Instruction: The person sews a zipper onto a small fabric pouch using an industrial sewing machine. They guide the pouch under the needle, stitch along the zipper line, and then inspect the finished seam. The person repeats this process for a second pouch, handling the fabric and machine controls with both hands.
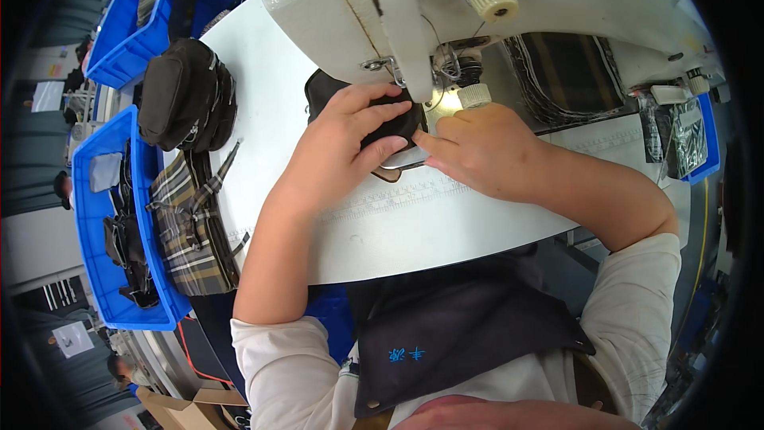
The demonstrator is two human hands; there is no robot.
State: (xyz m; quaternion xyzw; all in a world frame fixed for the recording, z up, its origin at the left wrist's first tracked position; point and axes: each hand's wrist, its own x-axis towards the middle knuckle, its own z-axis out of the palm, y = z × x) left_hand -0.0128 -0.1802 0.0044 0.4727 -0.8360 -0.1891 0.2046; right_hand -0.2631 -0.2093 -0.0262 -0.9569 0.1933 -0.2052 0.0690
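A black fabric bag piece [325,89] lies under the head of a white sewing machine [318,8], beside the lit needle area. My left hand [338,135] is curved over it, with thumb and fingers closing on the fabric from two sides. Close by, my right hand [485,151] pinches the piece's right edge between thumb and forefinger, just in front of the presser foot. A brown edge of material [387,176] shows below the left thumb. Both hands partly hide the piece, and the stitching point cannot be made out.
Stacked dark pouches [187,95] stand at the table's left, above plaid fabric pieces [191,223]. A blue bin [171,302] with dark parts sits further left. Dark plaid panels [565,76] are piled behind the machine arm. At right, a blue tray [708,139] holds plastic-wrapped packets.
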